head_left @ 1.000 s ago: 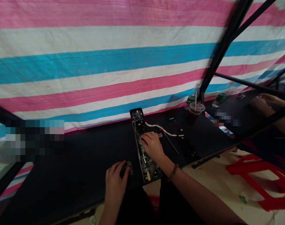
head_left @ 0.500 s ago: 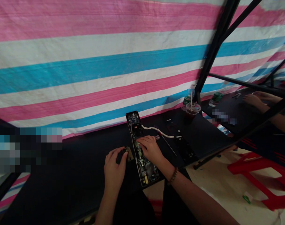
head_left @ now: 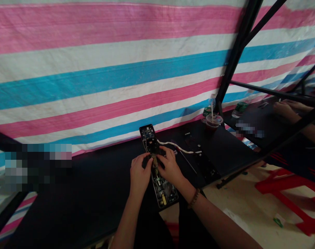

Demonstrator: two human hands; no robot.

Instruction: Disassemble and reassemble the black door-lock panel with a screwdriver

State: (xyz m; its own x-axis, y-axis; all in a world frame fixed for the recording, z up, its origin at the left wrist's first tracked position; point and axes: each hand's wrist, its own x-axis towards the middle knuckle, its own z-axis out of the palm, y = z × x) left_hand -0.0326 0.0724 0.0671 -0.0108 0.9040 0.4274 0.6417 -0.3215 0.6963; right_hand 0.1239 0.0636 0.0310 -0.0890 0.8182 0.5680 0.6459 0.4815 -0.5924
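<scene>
A long, narrow black housing point(head_left: 157, 201), which looks like an opened electronic door lock, lies on the black table. Inside its far end is a circuit board point(head_left: 148, 132), and a brass-coloured cylinder point(head_left: 164, 199) sits at the near end. Over its middle, my left hand point(head_left: 141, 170) pinches a small brownish metal plate point(head_left: 154, 161) from the left. My right hand point(head_left: 170, 166) has its fingertips on the plate's right side; the fingers partly hide the contact. A white cable point(head_left: 170, 143) runs out of the housing to the right.
Right of the housing lie a thin screwdriver-like rod point(head_left: 189, 163) and a flat black panel point(head_left: 205, 166). Farther back stand a lidded plastic cup with a straw point(head_left: 213, 121) and a bottle point(head_left: 207, 110). Beyond a black frame post point(head_left: 231, 65), another person's hands point(head_left: 287, 108) work.
My left hand has brought the metal plate rightward from beside the housing to over its middle. My right hand has shifted slightly and now meets it at the plate.
</scene>
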